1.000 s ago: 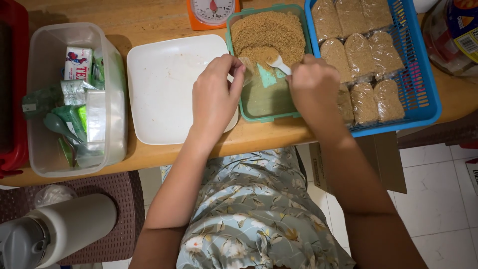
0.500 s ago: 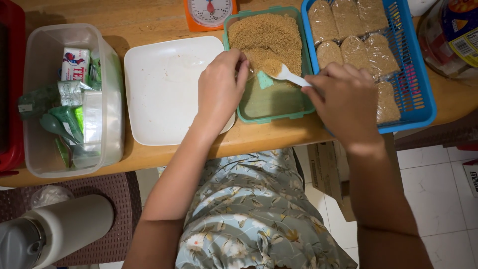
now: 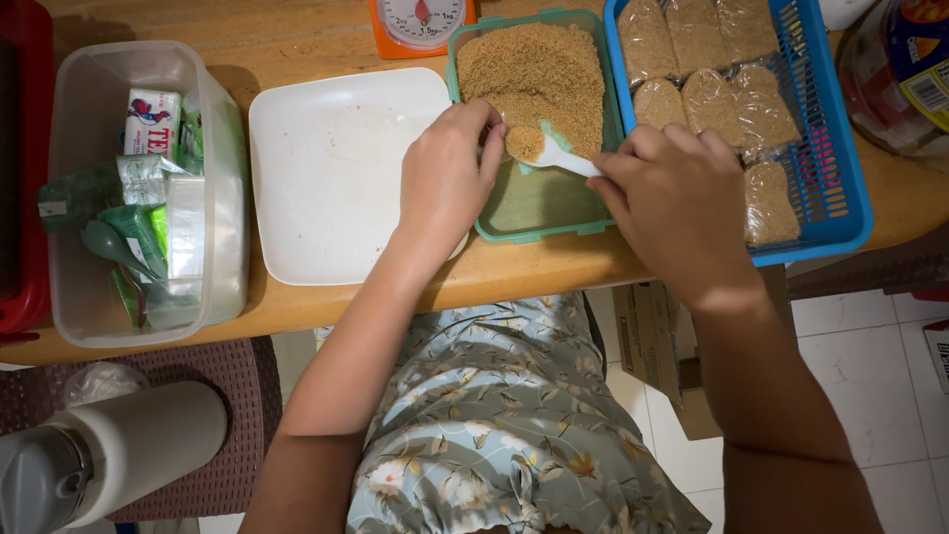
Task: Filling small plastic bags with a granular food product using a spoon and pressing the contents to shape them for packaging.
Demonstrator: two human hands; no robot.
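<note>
— What sits at the table's left edge?
— A clear tub [image 3: 222, 178] of green packets, then a white square plate [image 3: 336, 178].
— And the left hand [image 3: 445, 183]?
— Curled over the green tray [image 3: 539, 203], fingers pressed together at its near-left part; I cannot tell what they pinch.
— The right hand [image 3: 677, 203]?
— Fingers closed around a white spoon [image 3: 554, 153] loaded with brown crumbs [image 3: 539, 64], over the tray, beside the blue basket [image 3: 835, 188] of filled bags.
</note>
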